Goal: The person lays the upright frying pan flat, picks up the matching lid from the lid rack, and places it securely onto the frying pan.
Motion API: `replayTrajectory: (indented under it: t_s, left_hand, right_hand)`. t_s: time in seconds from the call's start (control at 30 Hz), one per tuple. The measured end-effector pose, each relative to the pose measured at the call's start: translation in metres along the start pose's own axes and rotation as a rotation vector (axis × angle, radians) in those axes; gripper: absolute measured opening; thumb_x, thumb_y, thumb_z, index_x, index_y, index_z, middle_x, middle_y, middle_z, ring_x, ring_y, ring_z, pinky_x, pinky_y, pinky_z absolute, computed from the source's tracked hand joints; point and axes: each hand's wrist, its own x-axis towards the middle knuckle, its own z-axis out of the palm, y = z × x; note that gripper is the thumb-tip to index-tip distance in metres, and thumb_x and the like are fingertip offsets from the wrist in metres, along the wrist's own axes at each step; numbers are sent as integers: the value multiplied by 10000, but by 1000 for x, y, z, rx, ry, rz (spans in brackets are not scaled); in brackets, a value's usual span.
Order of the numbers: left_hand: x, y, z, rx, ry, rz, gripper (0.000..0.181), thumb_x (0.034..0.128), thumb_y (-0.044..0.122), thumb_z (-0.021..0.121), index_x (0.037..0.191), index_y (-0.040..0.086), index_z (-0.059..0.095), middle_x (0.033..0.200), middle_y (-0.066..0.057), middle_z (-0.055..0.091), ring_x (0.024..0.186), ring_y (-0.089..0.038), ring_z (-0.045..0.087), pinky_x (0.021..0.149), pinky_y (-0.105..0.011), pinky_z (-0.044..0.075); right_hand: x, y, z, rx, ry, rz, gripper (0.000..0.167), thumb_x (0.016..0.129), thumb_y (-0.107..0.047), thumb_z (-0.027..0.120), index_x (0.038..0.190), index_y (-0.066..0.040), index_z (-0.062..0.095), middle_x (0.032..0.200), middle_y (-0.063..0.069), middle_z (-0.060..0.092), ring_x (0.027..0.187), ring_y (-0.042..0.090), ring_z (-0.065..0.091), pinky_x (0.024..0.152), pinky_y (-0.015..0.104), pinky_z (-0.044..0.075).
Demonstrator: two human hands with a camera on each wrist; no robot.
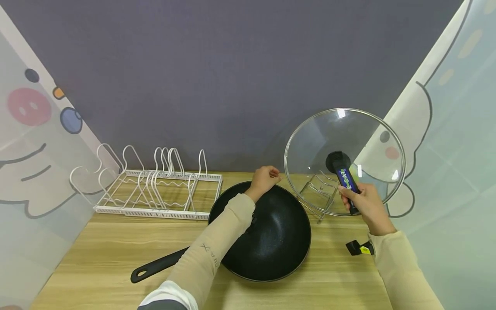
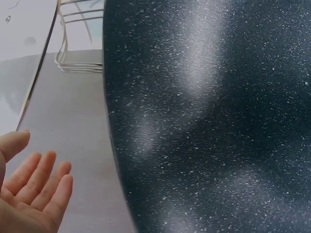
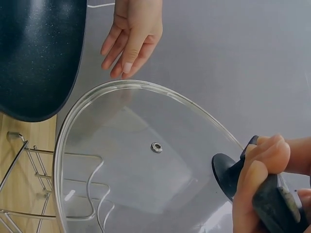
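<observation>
My right hand (image 1: 366,202) grips the black handle (image 1: 348,183) of a large glass lid (image 1: 310,142), which is held up on the right, tilted, in front of a metal wire rack (image 1: 323,191). In the right wrist view the fingers (image 3: 257,182) curl round that handle. My left hand (image 1: 265,181) hovers over the far rim of a black wok (image 1: 271,237), close to the lid's left edge, holding nothing. The left wrist view shows its fingers (image 2: 41,187) relaxed and apart from the wok (image 2: 204,116).
A white wire rack (image 1: 155,211) stands at the back left. The wok's long handle (image 1: 159,265) points to the front left. Near my right wrist lies a small black object with a yellow label (image 1: 354,248). A grey wall (image 1: 232,86) rises behind the wooden table (image 1: 104,245).
</observation>
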Motion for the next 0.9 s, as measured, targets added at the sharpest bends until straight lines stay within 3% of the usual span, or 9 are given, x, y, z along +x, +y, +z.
replayTrajectory:
  t_s: [0.3, 0.9]
  left_hand:
    - [-8, 0, -11, -2, 1, -9, 236, 863, 183, 681, 1046, 33, 679, 969, -68, 707, 901, -194, 664, 804, -312, 516]
    - [-34, 1, -33, -18, -65, -43, 273, 889, 239, 659, 1097, 62, 656, 1026, -60, 687, 959, -200, 639, 818, -340, 516]
  right_hand:
    - [-3, -2, 1, 7, -17, 14, 349, 956, -222, 556, 1048, 113, 522, 638, -39, 574, 544, 118, 539, 497, 252, 495]
    - [-11, 4, 6, 36, -52, 50, 395, 955, -254, 559, 1070, 120, 507, 639, -30, 570, 522, 114, 530, 483, 252, 489]
